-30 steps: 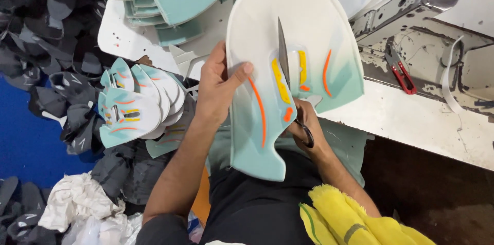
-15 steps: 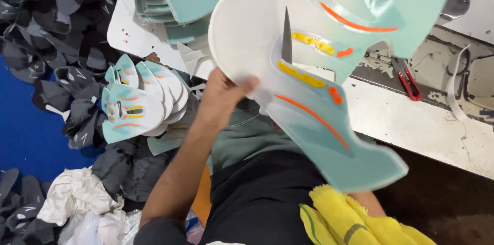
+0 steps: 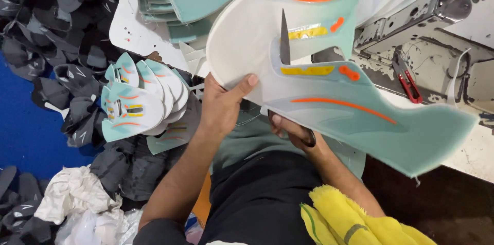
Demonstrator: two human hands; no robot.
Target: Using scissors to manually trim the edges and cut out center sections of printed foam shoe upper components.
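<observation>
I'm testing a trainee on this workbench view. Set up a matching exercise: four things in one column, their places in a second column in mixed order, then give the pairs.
Things:
1. scissors blade
2. red thread snips
3. yellow cloth
4. fanned stack of mint and white shoe pieces

Places:
A. on the person's lap, at the bottom right of the picture
B. lying on the white machine table at right
C. poking up through the slit of the large shoe upper held by both hands
D. left of the left hand, among dark grey pieces

Pairs: 1-C, 2-B, 3-A, 4-D
</observation>
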